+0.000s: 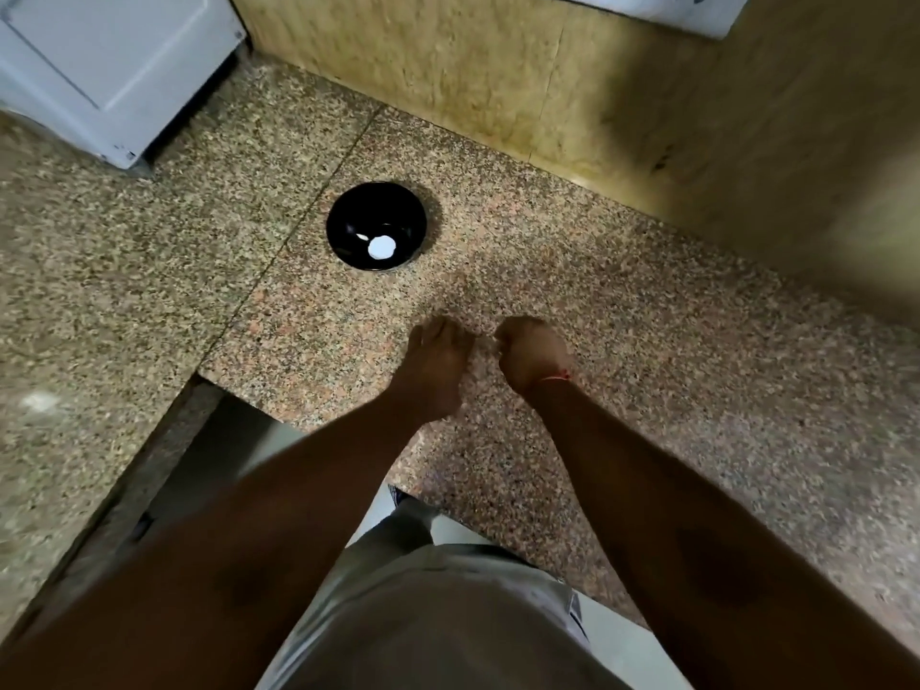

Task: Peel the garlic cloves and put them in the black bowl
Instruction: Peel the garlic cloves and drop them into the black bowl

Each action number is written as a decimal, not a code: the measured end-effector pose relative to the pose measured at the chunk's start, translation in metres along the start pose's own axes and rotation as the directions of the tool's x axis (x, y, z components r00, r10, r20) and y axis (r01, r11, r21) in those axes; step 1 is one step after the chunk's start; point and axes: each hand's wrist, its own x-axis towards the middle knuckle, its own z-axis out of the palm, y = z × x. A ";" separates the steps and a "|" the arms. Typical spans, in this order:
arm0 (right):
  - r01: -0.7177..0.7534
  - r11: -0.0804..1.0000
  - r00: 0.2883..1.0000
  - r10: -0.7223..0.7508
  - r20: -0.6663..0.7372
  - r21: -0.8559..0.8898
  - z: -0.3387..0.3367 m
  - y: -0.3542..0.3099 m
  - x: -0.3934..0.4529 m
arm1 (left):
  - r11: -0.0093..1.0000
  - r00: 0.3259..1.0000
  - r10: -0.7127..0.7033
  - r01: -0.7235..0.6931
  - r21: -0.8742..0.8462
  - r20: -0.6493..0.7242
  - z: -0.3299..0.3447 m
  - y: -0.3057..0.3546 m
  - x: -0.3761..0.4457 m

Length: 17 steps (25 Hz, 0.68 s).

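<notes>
The black bowl point(377, 201) stands on the granite counter, beyond my hands and to their left. Two white spots lie at its bottom; I cannot tell whether they are peeled garlic or glare. My left hand point(434, 363) and my right hand point(532, 353) meet low over the counter, both with fingers curled. A small pale garlic clove point(489, 342) shows between their fingertips, blurred and mostly hidden. Both hands seem to pinch it. A red thread circles my right wrist.
The speckled granite counter point(647, 341) runs in an L shape, with a cut-out edge at the lower left. A yellowish tiled wall point(498, 77) rises behind it. A white appliance point(109, 67) stands at the far left corner.
</notes>
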 end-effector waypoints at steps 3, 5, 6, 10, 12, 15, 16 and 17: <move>0.162 0.984 0.985 -0.156 -0.079 0.079 -0.011 -0.040 0.027 | 0.991 0.991 -0.130 0.129 -0.042 -0.037 -0.002 -0.033 -0.008; 0.247 0.968 0.967 -0.244 -0.075 0.038 -0.014 -0.074 0.047 | 0.973 0.974 -0.225 0.223 -0.067 -0.029 -0.003 -0.059 -0.017; 0.282 0.959 0.958 -0.281 -0.062 0.017 -0.016 -0.092 0.058 | 0.961 0.964 -0.266 0.264 -0.088 -0.019 -0.002 -0.072 -0.021; 0.336 0.942 0.940 -0.335 -0.055 -0.002 -0.021 -0.148 0.098 | 0.938 0.948 -0.313 0.317 -0.143 0.052 0.006 -0.112 -0.033; 0.323 0.946 0.945 -0.324 -0.034 -0.031 -0.018 -0.163 0.114 | 0.943 0.955 -0.291 0.298 -0.147 0.062 0.009 -0.119 -0.034; 0.294 0.955 0.955 -0.295 -0.020 -0.041 -0.013 -0.173 0.123 | 0.940 0.950 -0.310 0.313 -0.135 0.044 0.011 -0.121 -0.033; 0.295 0.955 0.954 -0.297 -0.042 -0.042 -0.011 -0.171 0.122 | 0.936 0.946 -0.321 0.323 -0.137 0.041 0.011 -0.120 -0.031; 0.304 0.952 0.949 -0.306 -0.073 -0.044 -0.011 -0.167 0.118 | 0.933 0.943 -0.330 0.332 -0.139 0.042 0.010 -0.119 -0.030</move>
